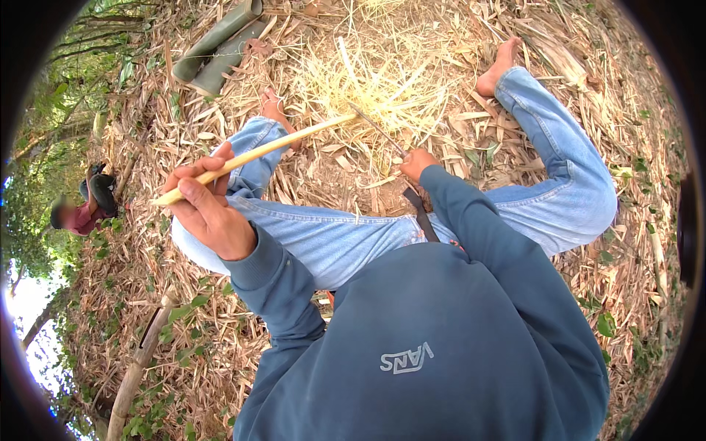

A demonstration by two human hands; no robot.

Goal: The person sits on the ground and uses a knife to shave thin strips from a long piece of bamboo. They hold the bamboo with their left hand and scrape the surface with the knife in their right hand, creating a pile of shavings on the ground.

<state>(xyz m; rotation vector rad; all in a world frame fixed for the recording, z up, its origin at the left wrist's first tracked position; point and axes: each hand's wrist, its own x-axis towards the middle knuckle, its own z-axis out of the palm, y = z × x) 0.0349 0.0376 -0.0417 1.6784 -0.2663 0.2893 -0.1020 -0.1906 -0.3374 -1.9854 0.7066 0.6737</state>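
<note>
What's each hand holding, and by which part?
Left hand: pale stick, near its left end. Right hand: thin-bladed knife, at the handle end.

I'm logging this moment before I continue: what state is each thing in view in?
Left hand: closed around the stick near one end.
Right hand: closed on the knife's handle.
Stick: pale, held aslant.
Knife: blade bare, by the stick's far end; contact unclear.
Shavings: loose, strewn on the ground.
Boots: unworn, lying down.
Right foot: bare.
</note>
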